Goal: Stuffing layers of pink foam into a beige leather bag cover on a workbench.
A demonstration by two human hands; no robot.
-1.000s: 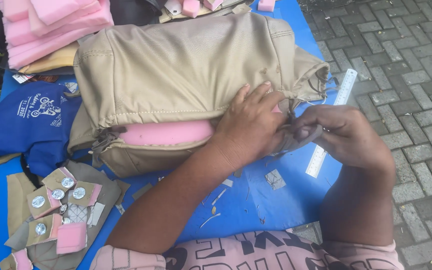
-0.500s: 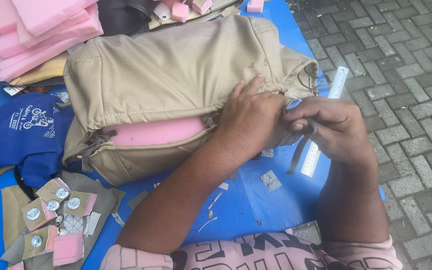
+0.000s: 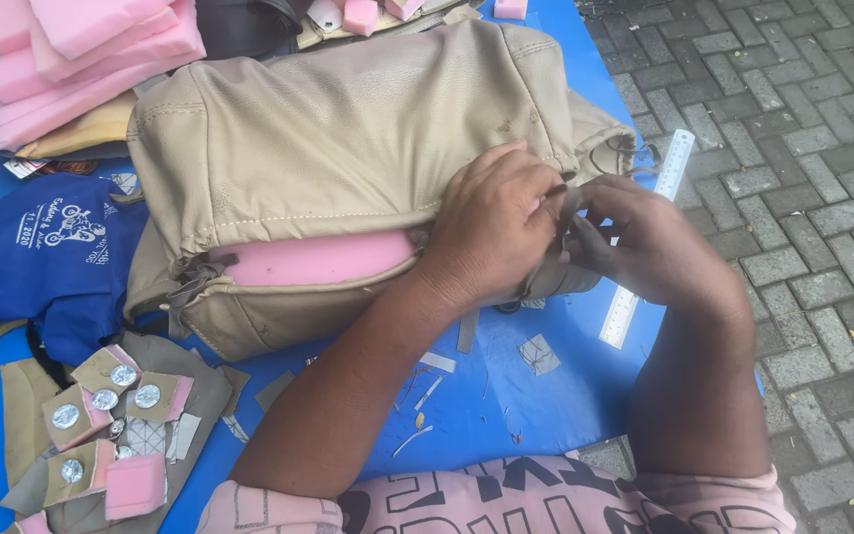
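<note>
Beige cover (image 3: 348, 148) w/ pink foam (image 3: 313, 259) inside lay across blue worktop (image 3: 546, 415), near its right edge. Left hand (image 3: 491, 232) pressed cover's right end; its grip pinched the seam. Right hand (image 3: 649, 247) held a strap (image 3: 555, 262) there, grip narrow. Ruler (image 3: 644, 242) lay along right edge.

blue table (image 3: 546, 415) — tan bag (image 3: 348, 138), clear ruler (image 3: 644, 247)
</note>
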